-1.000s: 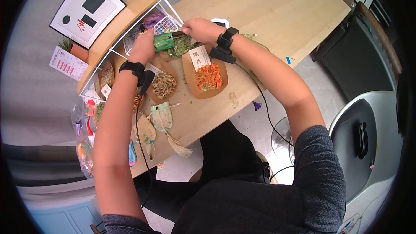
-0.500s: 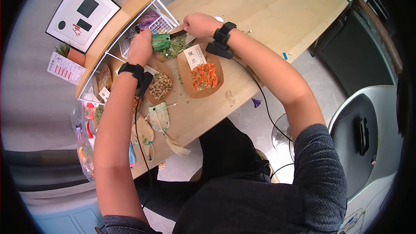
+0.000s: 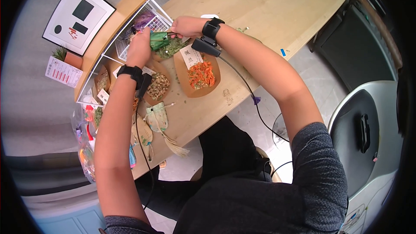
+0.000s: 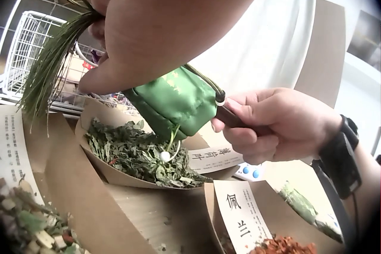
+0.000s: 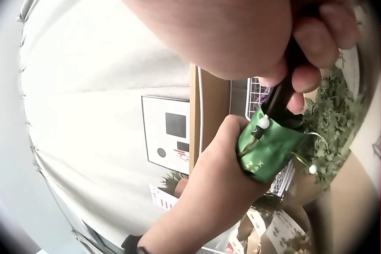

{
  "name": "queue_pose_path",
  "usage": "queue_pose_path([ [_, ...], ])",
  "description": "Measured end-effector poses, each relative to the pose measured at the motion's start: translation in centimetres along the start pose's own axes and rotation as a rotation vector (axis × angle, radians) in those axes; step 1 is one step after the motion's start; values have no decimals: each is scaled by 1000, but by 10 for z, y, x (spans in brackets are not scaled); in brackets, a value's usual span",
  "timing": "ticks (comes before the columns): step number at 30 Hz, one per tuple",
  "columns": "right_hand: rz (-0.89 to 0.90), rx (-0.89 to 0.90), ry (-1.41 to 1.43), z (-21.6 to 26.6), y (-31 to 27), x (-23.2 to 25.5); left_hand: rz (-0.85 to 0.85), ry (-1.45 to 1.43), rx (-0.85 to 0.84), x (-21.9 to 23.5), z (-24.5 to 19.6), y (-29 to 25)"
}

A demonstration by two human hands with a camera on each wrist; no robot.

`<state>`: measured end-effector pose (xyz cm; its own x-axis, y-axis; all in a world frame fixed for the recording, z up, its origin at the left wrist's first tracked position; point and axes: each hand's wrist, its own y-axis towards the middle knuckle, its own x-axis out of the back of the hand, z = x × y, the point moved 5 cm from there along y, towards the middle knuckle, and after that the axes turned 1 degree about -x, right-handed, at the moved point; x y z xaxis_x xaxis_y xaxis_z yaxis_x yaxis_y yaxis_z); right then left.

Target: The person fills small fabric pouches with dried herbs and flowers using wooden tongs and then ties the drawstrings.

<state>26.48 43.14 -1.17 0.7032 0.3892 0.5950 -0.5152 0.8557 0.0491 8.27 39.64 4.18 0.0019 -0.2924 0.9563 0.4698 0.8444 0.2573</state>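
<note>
My left hand [image 3: 139, 48] grips a small green satin drawstring pouch [image 4: 178, 102] with its mouth turned toward my right hand [image 3: 187, 26]. A green tassel [image 4: 50, 66] hangs from the pouch's other end. My right hand pinches a dark, slim handle [image 5: 280, 96], whose far end is hidden inside the pouch's mouth. White beads [image 5: 264, 122] on cords dangle at the mouth. Right below the pouch lie dried green leaves [image 4: 128, 153] in a brown paper tray with a printed card [image 4: 217, 159].
Nearer me stand paper trays of orange petals [image 3: 202, 76] and chopped brown herbs [image 3: 158, 86]. Two finished-looking pouches [image 3: 157, 117] lie at the table's front edge. A white wire basket [image 3: 156, 25] and shelf stand behind my left hand. Cables [image 3: 247, 86] trail from both wrists.
My right hand has come closer to the pouch, and less of the dark handle shows between them. My left hand keeps its grip on the pouch.
</note>
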Motion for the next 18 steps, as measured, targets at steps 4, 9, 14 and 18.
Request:
queue_pose_path([
  [4, -46, -155, 159, -19, 9, 9, -46, -27, -5, 1, 5, -2],
  [9, 74, -31, 24, -3, 8, 2, -22, -46, 18, 5, 0, -3],
  [14, -148, 145, 81, -13, 16, 3, -30, -41, 0, -5, 8, -3],
  [18, -48, 13, -74, -7, 17, 9, -7, 20, 8, -2, 7, -5],
])
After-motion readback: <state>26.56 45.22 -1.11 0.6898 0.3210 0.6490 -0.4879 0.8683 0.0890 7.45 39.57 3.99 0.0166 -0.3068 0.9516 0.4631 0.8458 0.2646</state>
